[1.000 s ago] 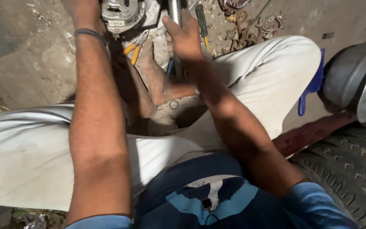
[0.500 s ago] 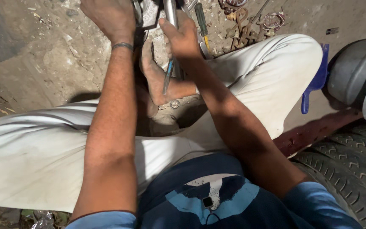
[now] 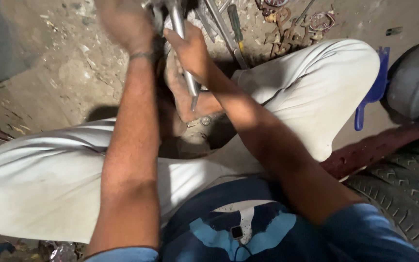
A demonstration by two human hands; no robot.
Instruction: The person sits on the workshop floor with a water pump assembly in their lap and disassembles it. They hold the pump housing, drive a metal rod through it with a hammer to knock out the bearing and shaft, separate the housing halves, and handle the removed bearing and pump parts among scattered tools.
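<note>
I sit cross-legged on dirt ground in white trousers (image 3: 49,174). My right hand (image 3: 192,51) is closed around a steel rod (image 3: 190,85) that runs from the top edge down to my bare foot (image 3: 183,102). My left hand (image 3: 122,24) is blurred, with a thin band on its wrist. It hovers just left of the rod's upper end, close to a grey metal part at the top edge. Whether it holds anything is unclear.
A screwdriver with a green and yellow handle (image 3: 236,26) and rusty metal scraps (image 3: 287,22) lie on the ground ahead. A blue plastic piece (image 3: 372,87), a grey metal vessel (image 3: 413,77) and a tyre (image 3: 403,199) are at the right.
My left hand has come down from the top edge into fuller view and shifted toward the rod. The right hand has stayed clamped on the rod.
</note>
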